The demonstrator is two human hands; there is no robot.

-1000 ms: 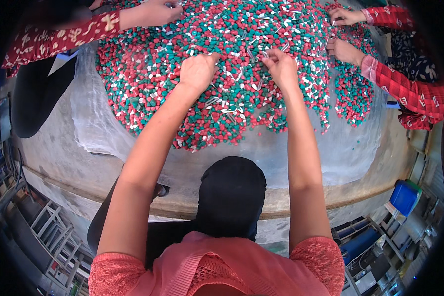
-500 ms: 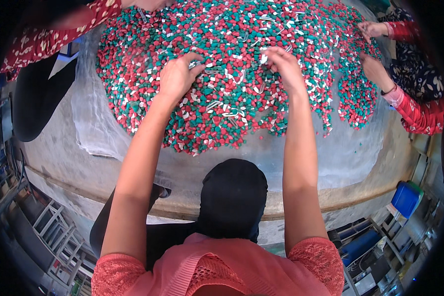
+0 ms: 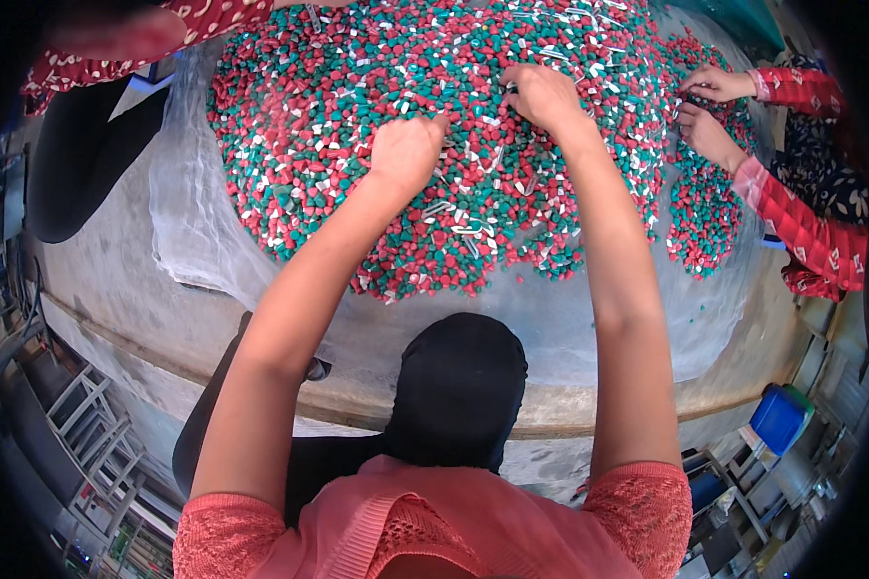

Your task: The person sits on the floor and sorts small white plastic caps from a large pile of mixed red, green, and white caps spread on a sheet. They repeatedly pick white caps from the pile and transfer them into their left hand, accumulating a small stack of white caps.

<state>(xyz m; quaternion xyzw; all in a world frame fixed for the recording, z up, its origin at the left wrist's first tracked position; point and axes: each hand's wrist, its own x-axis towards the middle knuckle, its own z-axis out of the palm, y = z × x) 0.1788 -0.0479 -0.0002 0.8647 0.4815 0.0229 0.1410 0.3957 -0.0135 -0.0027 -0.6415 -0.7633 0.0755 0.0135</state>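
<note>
Small red, green and white plastic pieces [image 3: 357,145] lie heaped on a clear plastic sheet [image 3: 179,222] spread over a round grey table [image 3: 145,318]. The left hand [image 3: 406,154] rests on the heap curled into a loose fist, and whether it holds any pieces cannot be told; the right hand [image 3: 543,94] lies palm down, fingertips buried among them. At the right edge a co-worker's hands [image 3: 710,111] in red patterned sleeves work the same heap, and a blue bin [image 3: 780,417] stands below the table rim.

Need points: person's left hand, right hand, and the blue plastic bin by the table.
left hand [image 3: 407,151], head view, on the back of the closed hand.
right hand [image 3: 541,95], head view, on the back of the hand.
blue plastic bin [image 3: 778,418], head view, on its top face.
</note>
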